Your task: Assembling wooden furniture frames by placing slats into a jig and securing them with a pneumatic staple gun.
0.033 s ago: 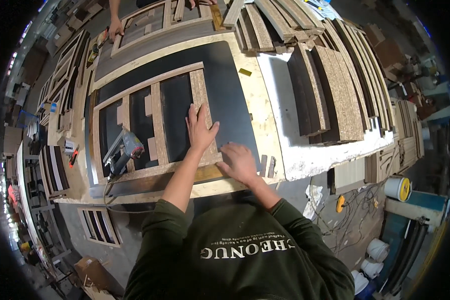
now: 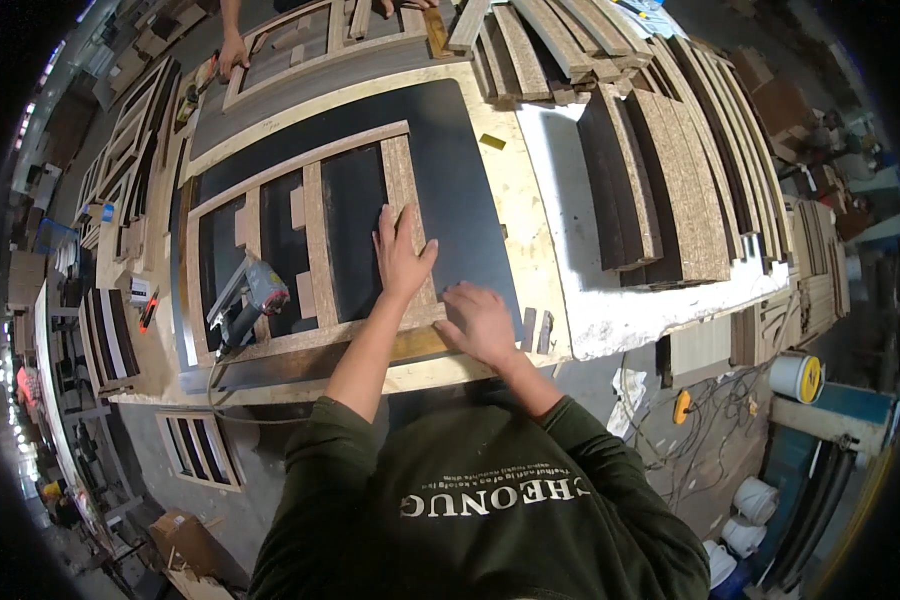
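A ladder-like frame of particleboard strips lies on a dark panel. My left hand rests on the frame's right end strip, its fingers spread and pointing away from me. At the near right corner is my right hand, palm down, fingers loosely bent and thumb apart, against the end of the strips. Neither hand shows anything held. A nail gun with an air hose sits on the frame's left part. Small wooden blocks stand beside the cross strips.
Stacked particleboard strips fill the bench's right side. Across the bench, another person's hand touches a second frame. A utility knife lies at the left. Cables and white buckets are on the floor at the right.
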A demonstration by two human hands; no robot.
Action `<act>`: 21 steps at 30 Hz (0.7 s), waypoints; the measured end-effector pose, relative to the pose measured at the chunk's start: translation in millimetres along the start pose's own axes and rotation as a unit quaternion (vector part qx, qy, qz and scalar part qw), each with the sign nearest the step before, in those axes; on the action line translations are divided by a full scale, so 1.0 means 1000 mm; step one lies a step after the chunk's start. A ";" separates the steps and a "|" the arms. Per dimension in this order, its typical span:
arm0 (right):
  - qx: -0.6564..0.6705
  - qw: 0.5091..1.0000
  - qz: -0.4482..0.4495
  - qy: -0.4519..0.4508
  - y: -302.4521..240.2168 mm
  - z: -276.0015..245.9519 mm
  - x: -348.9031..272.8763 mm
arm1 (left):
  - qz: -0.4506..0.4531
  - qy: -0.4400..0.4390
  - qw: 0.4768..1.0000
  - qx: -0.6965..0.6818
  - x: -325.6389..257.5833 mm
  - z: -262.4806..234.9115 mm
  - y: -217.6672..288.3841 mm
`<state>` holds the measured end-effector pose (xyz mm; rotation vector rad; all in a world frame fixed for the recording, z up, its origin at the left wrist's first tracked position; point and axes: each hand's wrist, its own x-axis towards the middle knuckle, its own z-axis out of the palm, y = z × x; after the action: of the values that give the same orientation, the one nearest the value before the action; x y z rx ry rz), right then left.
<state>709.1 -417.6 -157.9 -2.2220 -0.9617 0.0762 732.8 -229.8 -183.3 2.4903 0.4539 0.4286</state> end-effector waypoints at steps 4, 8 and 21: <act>0.001 1.000 -0.007 0.011 0.001 0.003 -0.002 | -0.013 0.019 1.000 0.010 0.001 0.005 0.000; 0.004 1.000 -0.013 0.023 0.001 0.003 -0.002 | -0.019 0.024 1.000 0.001 0.001 0.007 0.004; 0.004 0.999 -0.012 0.031 0.002 0.005 -0.003 | -0.036 0.007 0.999 0.006 -0.008 0.004 0.006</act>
<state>707.0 -417.3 -163.8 -2.1922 -0.9523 -0.0013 728.4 -240.2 -184.6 2.4762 0.5507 0.4164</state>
